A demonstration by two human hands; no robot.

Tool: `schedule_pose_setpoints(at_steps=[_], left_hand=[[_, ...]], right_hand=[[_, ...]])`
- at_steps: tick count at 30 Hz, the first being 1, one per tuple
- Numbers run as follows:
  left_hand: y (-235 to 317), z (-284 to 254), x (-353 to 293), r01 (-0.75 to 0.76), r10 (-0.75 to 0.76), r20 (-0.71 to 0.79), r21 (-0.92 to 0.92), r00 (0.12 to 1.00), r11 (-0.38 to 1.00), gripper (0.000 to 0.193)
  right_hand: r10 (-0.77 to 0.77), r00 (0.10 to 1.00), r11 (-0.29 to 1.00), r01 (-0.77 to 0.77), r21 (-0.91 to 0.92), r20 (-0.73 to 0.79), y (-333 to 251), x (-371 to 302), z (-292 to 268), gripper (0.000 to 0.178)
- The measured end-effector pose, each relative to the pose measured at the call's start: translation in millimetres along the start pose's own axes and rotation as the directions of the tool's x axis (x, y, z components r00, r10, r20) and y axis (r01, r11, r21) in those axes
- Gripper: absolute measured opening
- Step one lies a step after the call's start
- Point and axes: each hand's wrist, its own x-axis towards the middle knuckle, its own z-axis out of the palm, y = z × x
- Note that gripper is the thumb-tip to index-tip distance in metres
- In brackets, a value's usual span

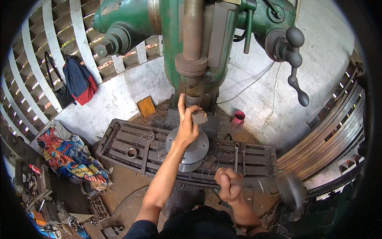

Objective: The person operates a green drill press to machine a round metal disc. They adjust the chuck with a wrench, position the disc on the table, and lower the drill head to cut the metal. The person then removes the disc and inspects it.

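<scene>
My left hand point(188, 125) reaches up over a round grey metal flange point(200, 148) on the slotted machine table point(254, 159). Its thumb and fingers are closed on a small rough brownish block point(199, 117), while the index finger points up towards the spindle point(191, 67) of the green machine. Lower and to the right, my right hand point(229, 184) is wrapped round the handle of a hammer. The hammer head point(292, 195), smeared by motion, is out to the right past the table's end.
A wrench point(236, 157) and a metal ring point(132, 152) lie on the table among metal shavings. Behind stands a red mug point(238, 118). A ball-ended crank handle point(296, 67) hangs at upper right. Bright cloth point(75, 155) and a cluttered bench point(43, 199) are at left.
</scene>
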Motion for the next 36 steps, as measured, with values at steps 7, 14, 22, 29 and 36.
schedule_pose_setpoints(at_steps=[7,14,22,29,36], left_hand=[[-5.5,0.5,-1.4,-0.048,0.048,-0.019,0.031,0.999,0.998,0.035],[-4.2,1.6,-1.3,-0.076,0.079,-0.090,0.039,0.993,0.996,0.020],[-14.5,2.6,-13.5,0.040,-0.051,-0.130,-0.083,0.990,0.996,0.033],[-14.8,1.7,-23.3,0.195,-0.348,-0.072,-0.715,0.935,0.672,0.041],[10.3,-9.3,-35.0,0.146,-0.492,-0.007,-0.951,0.871,0.273,0.033]], right_hand=[[0.499,0.863,0.851,-0.469,-0.236,0.086,16.3,-18.0,13.4,0.032],[0.295,0.950,0.955,-0.292,-0.047,0.098,12.5,-25.2,3.6,0.033],[0.495,0.864,0.857,-0.502,0.111,0.087,33.4,-48.5,-23.5,0.035],[0.563,0.824,0.779,-0.554,0.293,0.063,56.5,-53.8,-32.7,0.036],[0.727,0.686,0.685,-0.727,-0.033,-0.024,72.1,-52.7,-54.5,0.038]])
